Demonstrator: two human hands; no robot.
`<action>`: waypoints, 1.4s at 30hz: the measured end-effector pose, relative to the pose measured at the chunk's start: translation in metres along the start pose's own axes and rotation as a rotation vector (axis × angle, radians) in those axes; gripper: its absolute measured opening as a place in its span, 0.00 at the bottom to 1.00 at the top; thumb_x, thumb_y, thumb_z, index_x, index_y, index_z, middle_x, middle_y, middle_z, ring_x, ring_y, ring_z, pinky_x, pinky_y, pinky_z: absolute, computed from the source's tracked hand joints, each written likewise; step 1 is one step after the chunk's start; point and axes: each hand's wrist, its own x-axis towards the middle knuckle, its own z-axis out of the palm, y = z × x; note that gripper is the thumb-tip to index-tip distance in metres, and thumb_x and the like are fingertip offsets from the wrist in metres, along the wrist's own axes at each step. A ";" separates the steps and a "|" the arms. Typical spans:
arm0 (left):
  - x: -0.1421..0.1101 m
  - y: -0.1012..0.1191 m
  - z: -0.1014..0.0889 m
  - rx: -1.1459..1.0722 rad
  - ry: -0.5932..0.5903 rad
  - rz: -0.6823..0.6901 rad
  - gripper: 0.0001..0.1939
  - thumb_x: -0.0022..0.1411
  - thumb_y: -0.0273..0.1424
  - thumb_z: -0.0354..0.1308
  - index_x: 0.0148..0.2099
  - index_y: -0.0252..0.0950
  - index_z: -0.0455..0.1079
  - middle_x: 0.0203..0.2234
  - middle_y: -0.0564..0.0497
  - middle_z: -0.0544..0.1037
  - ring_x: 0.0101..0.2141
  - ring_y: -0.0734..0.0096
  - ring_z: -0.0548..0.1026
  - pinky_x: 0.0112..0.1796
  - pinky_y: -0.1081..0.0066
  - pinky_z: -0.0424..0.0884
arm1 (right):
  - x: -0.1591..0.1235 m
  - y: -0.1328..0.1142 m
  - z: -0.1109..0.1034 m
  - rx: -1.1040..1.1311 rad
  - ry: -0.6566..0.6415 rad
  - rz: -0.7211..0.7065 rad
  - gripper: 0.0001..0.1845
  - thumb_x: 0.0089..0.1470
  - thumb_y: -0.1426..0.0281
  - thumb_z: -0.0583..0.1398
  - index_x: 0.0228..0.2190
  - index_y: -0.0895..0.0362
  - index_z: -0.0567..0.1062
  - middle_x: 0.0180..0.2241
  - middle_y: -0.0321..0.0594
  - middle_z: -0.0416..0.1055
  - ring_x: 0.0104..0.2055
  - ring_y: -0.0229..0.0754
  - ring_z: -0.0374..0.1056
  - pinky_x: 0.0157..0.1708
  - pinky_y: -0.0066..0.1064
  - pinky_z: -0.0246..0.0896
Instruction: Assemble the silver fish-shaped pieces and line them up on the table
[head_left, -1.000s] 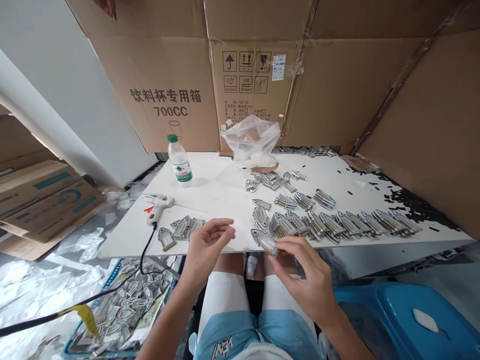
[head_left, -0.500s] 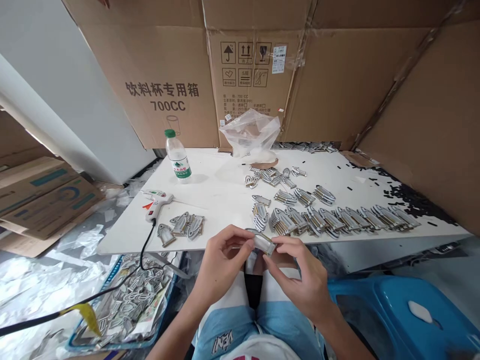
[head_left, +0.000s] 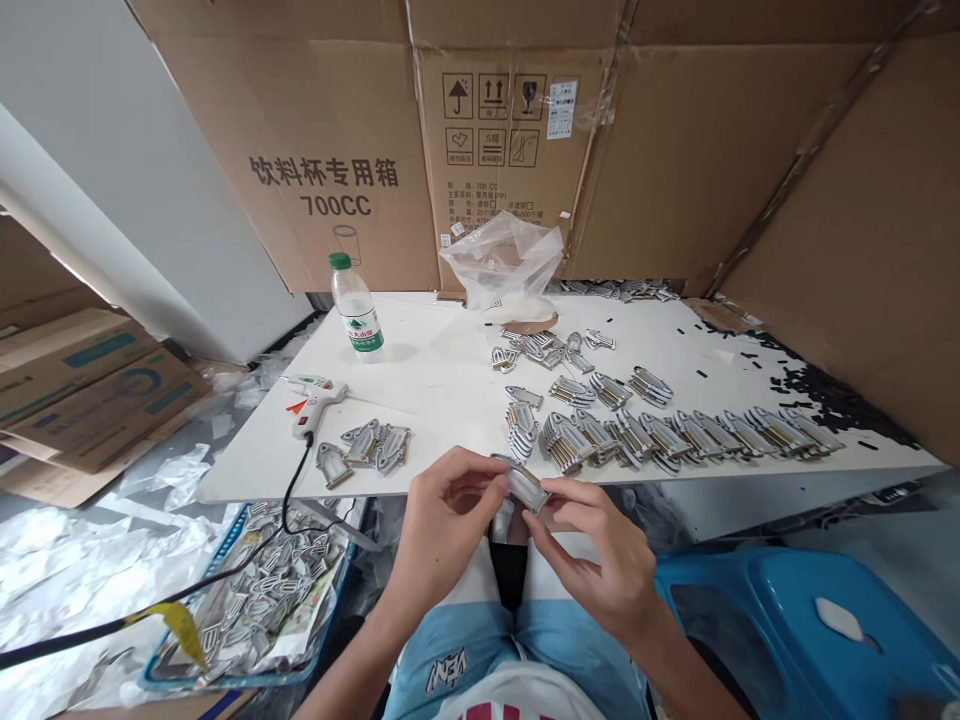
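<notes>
Both hands meet at the near edge of the white table (head_left: 435, 385) over my lap. My left hand (head_left: 442, 525) pinches one end of a small grey cut-out piece (head_left: 523, 482), and my right hand (head_left: 600, 560) pinches its other end. Just beyond, a long row of stacked grey pieces (head_left: 675, 435) runs to the right along the table. A smaller cluster of the same pieces (head_left: 367, 447) lies to the left of my hands.
A glue gun (head_left: 315, 397) with a black cord lies at the table's left, a water bottle (head_left: 355, 309) behind it. A clear plastic bag (head_left: 504, 262) stands at the back against cardboard boxes (head_left: 360, 150). A tray of scraps (head_left: 262, 590) sits on the floor left, a blue stool (head_left: 795, 630) right.
My right hand lifted the grey piece off the table edge, and my left hand came across from the left to take its other end. Both now hold it together.
</notes>
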 end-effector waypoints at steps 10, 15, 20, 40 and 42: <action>-0.005 0.005 0.002 0.051 0.040 0.032 0.06 0.66 0.31 0.68 0.43 0.39 0.85 0.38 0.49 0.86 0.39 0.64 0.86 0.42 0.70 0.83 | 0.000 -0.003 0.002 0.011 0.036 0.006 0.15 0.58 0.82 0.70 0.41 0.57 0.74 0.45 0.53 0.82 0.43 0.44 0.82 0.42 0.32 0.80; -0.006 0.008 0.001 0.091 0.055 -0.010 0.05 0.65 0.32 0.69 0.42 0.40 0.85 0.34 0.50 0.88 0.34 0.66 0.85 0.37 0.71 0.82 | 0.000 -0.004 0.004 0.067 0.057 0.047 0.14 0.58 0.83 0.70 0.40 0.57 0.74 0.45 0.53 0.82 0.45 0.45 0.82 0.44 0.32 0.80; -0.005 0.008 -0.003 0.138 0.047 -0.015 0.04 0.64 0.32 0.69 0.41 0.40 0.85 0.32 0.51 0.87 0.32 0.67 0.84 0.36 0.71 0.80 | -0.001 -0.005 0.005 0.102 0.082 0.085 0.15 0.57 0.82 0.71 0.40 0.57 0.74 0.45 0.53 0.81 0.44 0.45 0.82 0.41 0.33 0.80; -0.016 0.010 0.001 0.498 0.114 0.290 0.09 0.72 0.29 0.63 0.48 0.42 0.85 0.32 0.51 0.84 0.32 0.68 0.81 0.36 0.69 0.75 | -0.001 -0.008 0.008 0.095 0.082 0.102 0.14 0.58 0.81 0.70 0.42 0.55 0.75 0.45 0.50 0.81 0.44 0.46 0.82 0.41 0.35 0.82; -0.017 0.010 0.001 0.514 0.111 0.287 0.09 0.71 0.29 0.63 0.49 0.41 0.84 0.32 0.52 0.83 0.32 0.68 0.81 0.36 0.69 0.75 | -0.002 -0.008 0.008 0.098 0.076 0.107 0.14 0.58 0.81 0.69 0.42 0.56 0.75 0.45 0.51 0.81 0.44 0.46 0.82 0.42 0.36 0.82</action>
